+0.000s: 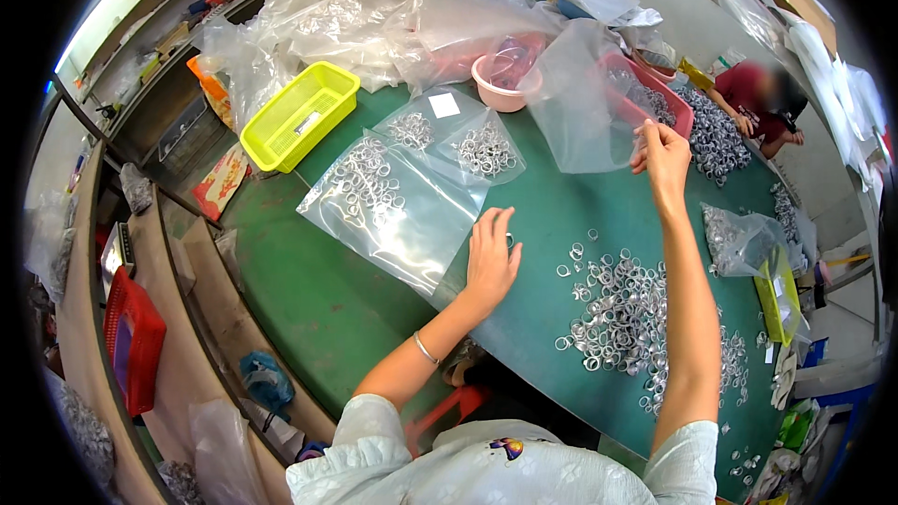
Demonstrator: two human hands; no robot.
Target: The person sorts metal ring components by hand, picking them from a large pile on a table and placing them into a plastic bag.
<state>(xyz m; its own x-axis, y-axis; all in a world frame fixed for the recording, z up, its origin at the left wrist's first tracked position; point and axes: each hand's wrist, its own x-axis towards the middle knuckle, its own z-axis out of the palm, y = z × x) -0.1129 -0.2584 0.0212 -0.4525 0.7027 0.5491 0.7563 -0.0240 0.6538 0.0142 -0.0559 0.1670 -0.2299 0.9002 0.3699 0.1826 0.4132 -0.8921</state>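
Note:
My right hand (pixel 662 151) is raised over the green table (pixel 309 281) and pinches the edge of an empty clear plastic bag (pixel 580 103), which hangs open to its left. My left hand (pixel 492 257) lies flat on the table, fingers spread, with a small metal ring at its fingertips. A loose pile of small silver metal rings (pixel 617 313) lies to the right of it, under my right forearm. Clear bags filled with rings (pixel 393 196) lie to the left of my left hand.
A yellow plastic basket (pixel 299 114) sits at the back left and a pink bowl (pixel 500 84) behind the bags. A red tray of rings (pixel 655 98) and heaps of clear bags (pixel 374 19) stand at the back. Another person (pixel 762 103) works at the far right.

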